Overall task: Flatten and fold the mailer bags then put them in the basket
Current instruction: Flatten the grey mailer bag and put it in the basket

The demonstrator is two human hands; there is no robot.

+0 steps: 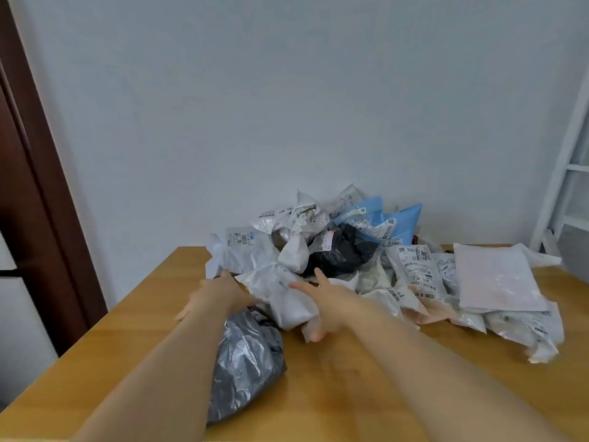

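A pale wall backs a yellow wooden table (334,378), with a dark brown door frame (41,186) at nine o'clock and a white shelf unit (570,173) at three o'clock. Piled against the wall at about twelve o'clock lies a heap of crumpled mailer bags (318,237): white ones with shipping labels, a black one (341,253), a blue one (395,218). At two o'clock a flat white mailer (497,275) lies on top of others. No basket is in view.

Both bare arms reach forward to the near edge of the heap. The left hand (216,293) lies with fingers spread and straight on the left side of a crumpled white mailer (283,298). The right hand (331,301) rests against that bag's right side, fingers extended and loose, thumb low near the table; neither hand looks closed round it, though motion blur makes the contact hard to judge. A crumpled grey mailer (245,362) lies under the left forearm at about seven o'clock.

The step in hand appears to be taking one bag out of the heap. It would go best to close both hands on that one bag's opposite edges, lift it free so neighbouring bags do not drag along, and bring it to the bare wood at six o'clock. There, pressing outward from the middle with flat palms would push the air out before folding. The slick film will likely spring back, so hold each crease down.
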